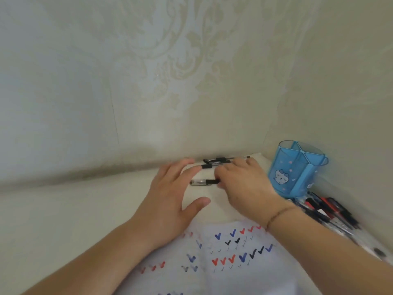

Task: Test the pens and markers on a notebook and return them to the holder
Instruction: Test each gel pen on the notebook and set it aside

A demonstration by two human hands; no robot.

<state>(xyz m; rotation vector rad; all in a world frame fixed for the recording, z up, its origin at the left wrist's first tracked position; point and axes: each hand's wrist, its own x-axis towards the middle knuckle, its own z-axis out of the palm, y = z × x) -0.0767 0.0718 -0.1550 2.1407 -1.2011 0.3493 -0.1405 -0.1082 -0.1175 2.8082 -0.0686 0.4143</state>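
Pens point(217, 165) may roll off the desk point(63, 209): my right hand point(244, 184) pinches one, left hand point(170, 199) is flat open.

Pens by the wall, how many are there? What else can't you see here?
- Head view: black pens by the wall, partly covered by the right hand; count unclear.
- Pen pile beside the blue holder: blurred.
- Notebook: cut off by the bottom edge, partly under both arms.

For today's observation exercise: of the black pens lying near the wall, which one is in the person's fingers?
The nearest black pen, pinched by the right hand; the other pens lie behind it, closer to the wall.
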